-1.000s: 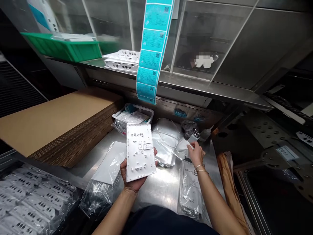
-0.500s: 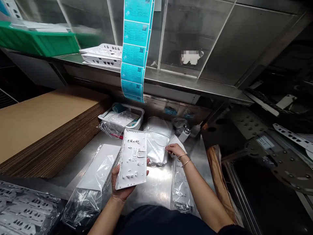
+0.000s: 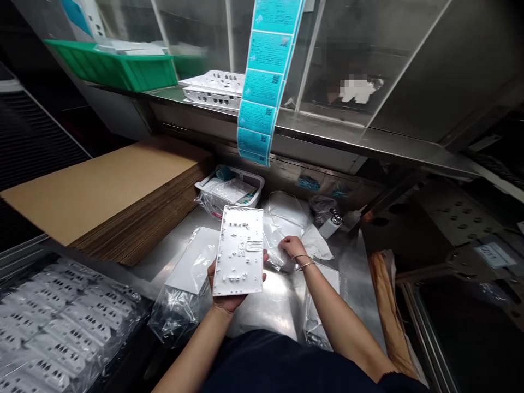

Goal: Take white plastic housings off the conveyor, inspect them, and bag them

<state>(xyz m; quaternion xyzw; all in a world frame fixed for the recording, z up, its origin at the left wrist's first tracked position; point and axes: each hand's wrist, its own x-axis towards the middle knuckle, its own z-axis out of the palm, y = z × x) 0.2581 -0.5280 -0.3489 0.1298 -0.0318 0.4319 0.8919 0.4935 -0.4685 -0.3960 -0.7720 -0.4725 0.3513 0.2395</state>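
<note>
A white plastic cover (image 3: 238, 273), its inner face with small pegs and a clip towards me, rests in my left hand (image 3: 229, 303). My thumb is at its left edge, and fingertips show past its right edge. My right hand (image 3: 292, 248) is closed in a pinch over the stack of clear plastic bags (image 3: 289, 210), at the edge of a clear bag (image 3: 272, 237). A white cloth (image 3: 317, 244) lies just right of that hand. Left of the cover is a bagged white panel (image 3: 194, 262), and below my right forearm another bagged white part (image 3: 315, 316).
Stacked cardboard sheets (image 3: 110, 185) stand at left, above many wrapped white parts (image 3: 69, 322). A white basket (image 3: 257, 183) and a pump bottle (image 3: 331, 225) stand at the back. Blue labels (image 3: 262, 103) hang from the shelf (image 3: 319, 130), which holds a green bin (image 3: 118, 68).
The view has swung left, so the scene sits further right. My right hand has moved left across the bags, away from the cloth. The white cover is now held straighter.
</note>
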